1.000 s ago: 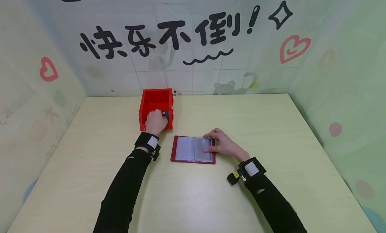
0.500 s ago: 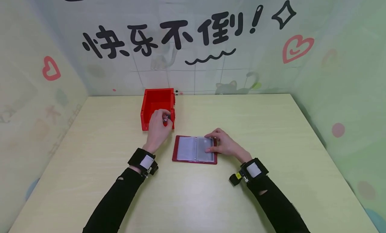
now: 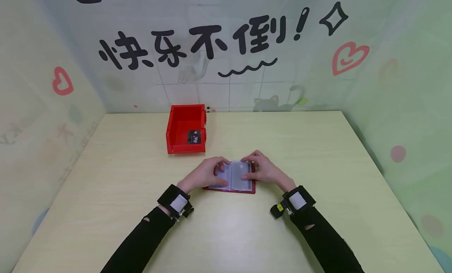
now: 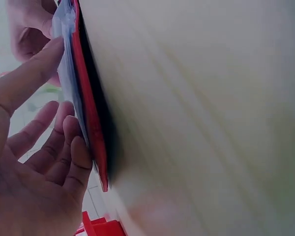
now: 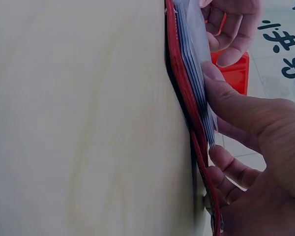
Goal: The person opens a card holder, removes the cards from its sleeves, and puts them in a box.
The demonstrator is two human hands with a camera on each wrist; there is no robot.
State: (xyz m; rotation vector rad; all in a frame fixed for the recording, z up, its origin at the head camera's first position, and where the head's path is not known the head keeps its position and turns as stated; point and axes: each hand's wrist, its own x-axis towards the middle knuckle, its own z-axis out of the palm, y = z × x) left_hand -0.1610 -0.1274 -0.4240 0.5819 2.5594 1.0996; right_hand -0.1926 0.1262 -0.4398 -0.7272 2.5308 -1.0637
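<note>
A red card holder (image 3: 253, 186) lies spread on the table, its clear plastic sleeves (image 3: 240, 175) facing up. My left hand (image 3: 208, 174) is over its left half; in the left wrist view the thumb touches the sleeves and loosely bent fingers (image 4: 64, 142) meet the edge. My right hand (image 3: 265, 171) holds the right half, thumb (image 5: 236, 98) on the top sleeve and fingers at the side of the stack in the right wrist view. A black card marked "Vip" (image 3: 194, 137) lies in the red bin (image 3: 170, 135), away from both hands.
Beyond the card holder, the red bin stands toward the back of the pale wooden table (image 3: 282, 139). A printed backdrop (image 3: 141, 88) rises behind the table and along both sides.
My left hand has left the red bin and come down right to the card holder's left half; the black card now shows in the bin. My right hand has stayed in place.
</note>
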